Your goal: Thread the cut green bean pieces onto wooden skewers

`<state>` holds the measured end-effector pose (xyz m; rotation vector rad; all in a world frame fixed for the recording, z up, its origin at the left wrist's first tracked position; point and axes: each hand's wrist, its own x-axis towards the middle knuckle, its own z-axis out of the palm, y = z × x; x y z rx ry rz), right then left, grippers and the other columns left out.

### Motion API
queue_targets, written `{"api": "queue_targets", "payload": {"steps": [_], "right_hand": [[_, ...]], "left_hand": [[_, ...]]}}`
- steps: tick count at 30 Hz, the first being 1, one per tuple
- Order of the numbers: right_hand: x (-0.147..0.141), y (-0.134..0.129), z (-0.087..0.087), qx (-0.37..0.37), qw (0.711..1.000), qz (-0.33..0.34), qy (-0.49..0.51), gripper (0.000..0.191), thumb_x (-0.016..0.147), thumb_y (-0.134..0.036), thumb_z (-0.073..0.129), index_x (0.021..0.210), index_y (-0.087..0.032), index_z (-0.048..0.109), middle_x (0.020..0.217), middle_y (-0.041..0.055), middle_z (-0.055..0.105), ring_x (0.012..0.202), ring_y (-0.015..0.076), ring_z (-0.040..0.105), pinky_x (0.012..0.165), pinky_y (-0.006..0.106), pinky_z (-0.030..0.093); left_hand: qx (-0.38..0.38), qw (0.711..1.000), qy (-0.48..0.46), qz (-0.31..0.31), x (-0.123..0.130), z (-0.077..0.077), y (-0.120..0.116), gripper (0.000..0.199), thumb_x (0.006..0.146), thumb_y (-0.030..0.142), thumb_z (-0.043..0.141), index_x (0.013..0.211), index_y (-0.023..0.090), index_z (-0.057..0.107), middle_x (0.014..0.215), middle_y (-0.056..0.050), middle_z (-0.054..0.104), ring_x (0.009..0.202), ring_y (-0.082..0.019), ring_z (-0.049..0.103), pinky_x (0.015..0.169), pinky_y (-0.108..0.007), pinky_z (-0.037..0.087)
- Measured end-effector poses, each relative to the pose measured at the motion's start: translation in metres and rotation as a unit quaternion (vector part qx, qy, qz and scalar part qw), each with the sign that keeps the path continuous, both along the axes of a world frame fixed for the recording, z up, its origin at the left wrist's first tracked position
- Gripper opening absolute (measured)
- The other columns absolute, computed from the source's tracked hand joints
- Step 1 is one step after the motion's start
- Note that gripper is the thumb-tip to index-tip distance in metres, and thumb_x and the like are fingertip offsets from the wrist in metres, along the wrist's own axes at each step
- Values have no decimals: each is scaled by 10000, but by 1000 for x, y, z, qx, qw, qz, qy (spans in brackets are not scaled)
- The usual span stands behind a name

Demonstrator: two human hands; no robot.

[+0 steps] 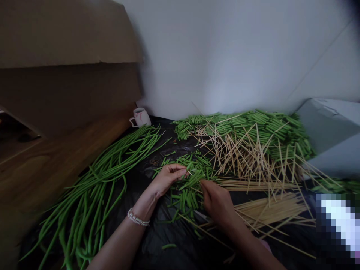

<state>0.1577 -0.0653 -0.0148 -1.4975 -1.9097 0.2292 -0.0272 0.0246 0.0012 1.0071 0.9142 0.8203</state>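
Between my hands runs a thin bamboo skewer, with cut green bean pieces [194, 181] threaded side by side along it. My right hand [216, 197] is closed around its near end, behind the bean pieces. My left hand [172, 175] pinches thumb and forefinger together at the pale skewer tip [189, 172]; whatever is between those fingers is too small to make out. Loose cut bean pieces [184, 199] lie under and around both hands on a black plastic sheet [157, 245]. A beaded bracelet [137, 218] circles my left wrist.
Long whole beans [92, 187] spread across the left. Bare skewers [270, 210] lie in a bundle at right, below a big heap of loaded bean skewers [253, 125] by the wall. A mug [140, 117], cardboard box [70, 90] and pale box [332, 127] stand around.
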Motion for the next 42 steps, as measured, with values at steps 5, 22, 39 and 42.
{"api": "queue_targets", "payload": {"steps": [5,22,39,42], "right_hand": [[0,1,1,-2,1000,8,30,259,909,-151,386,896,-179,643,775,48,680,732,157,639,682,235,428],[-1,0,9,0,1000,10,11,288,872,-108,377,902,-168,656,697,34,649,629,144,604,592,224,395],[12,7,12,43,996,-38,71,255,930,-225,414,953,-173,663,826,56,725,718,159,671,679,243,466],[18,8,15,59,994,-58,66,254,933,-248,425,969,-167,662,850,62,729,738,166,679,688,248,473]], "left_hand": [[-43,999,-25,4,3,1,-2,277,593,328,857,776,151,748,766,-32,722,736,-119,622,713,-234,445],[-8,1000,22,4,5,-3,-4,269,603,332,846,774,141,761,744,-55,728,625,-103,580,600,-221,407],[70,994,51,70,-13,6,9,351,641,434,801,863,165,765,848,-70,735,723,-148,611,730,-270,455],[150,971,170,78,-26,6,18,274,651,400,788,799,171,763,825,-63,731,745,-185,616,735,-292,449]]}}
